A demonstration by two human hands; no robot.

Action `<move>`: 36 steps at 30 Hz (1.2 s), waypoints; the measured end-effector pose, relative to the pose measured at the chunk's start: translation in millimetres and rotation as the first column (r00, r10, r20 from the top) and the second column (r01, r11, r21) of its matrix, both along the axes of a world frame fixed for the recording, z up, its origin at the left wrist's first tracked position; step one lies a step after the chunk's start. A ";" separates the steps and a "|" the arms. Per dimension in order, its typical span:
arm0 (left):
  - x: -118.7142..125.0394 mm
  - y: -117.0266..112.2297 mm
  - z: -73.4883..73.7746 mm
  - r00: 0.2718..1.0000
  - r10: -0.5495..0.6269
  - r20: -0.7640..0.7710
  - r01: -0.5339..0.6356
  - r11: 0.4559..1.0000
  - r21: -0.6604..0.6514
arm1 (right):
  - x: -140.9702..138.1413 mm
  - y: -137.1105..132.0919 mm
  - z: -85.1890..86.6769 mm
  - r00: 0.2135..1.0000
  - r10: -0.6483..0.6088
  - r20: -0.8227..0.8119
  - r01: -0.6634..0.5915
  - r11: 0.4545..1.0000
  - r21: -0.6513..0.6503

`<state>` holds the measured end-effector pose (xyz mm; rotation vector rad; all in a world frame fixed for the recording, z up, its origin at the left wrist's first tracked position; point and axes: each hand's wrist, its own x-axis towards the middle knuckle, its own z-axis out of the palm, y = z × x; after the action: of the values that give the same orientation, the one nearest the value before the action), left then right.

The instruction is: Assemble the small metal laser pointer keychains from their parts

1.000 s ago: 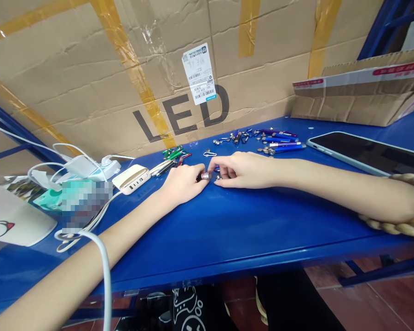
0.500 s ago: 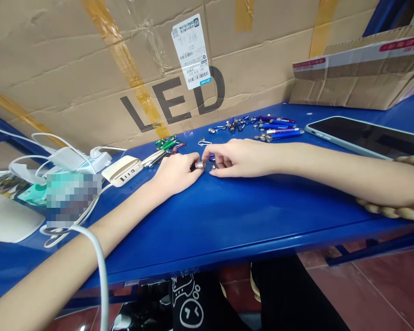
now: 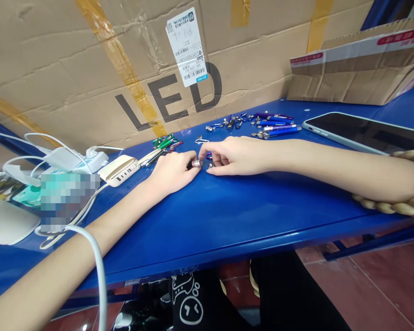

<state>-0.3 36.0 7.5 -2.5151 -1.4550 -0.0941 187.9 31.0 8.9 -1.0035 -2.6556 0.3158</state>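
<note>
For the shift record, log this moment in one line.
left hand: holding dark tube; right hand: near tube; phone: on table

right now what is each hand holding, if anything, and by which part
The left hand grips a small cylinder by its dark part, silvery end sticking out. Whether the right hand holds anything cannot be told.

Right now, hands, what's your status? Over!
Left hand: holding dark, silver-ended cylinder. Right hand: close beside it, contact unclear. White cable crosses in front of left forearm.
</note>
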 end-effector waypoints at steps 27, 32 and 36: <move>0.4 0.1 -0.5 1.000 -0.017 0.016 0.017 1.000 -0.008 | -0.8 -2.9 1.7 0.999 -0.029 0.020 0.029 0.999 -0.017; 0.2 0.7 -0.9 1.000 -0.020 0.009 0.020 1.000 0.009 | -1.2 -4.1 3.2 0.999 -0.034 0.018 0.034 0.999 -0.028; 0.6 1.2 -1.1 1.000 -0.016 0.003 0.016 1.000 0.016 | -1.6 -5.3 4.1 0.999 -0.044 0.032 0.045 0.999 -0.022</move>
<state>0.3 37.2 6.4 -2.5156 -1.4296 -0.1114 186.3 25.7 13.0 -1.0817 -2.6586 0.3241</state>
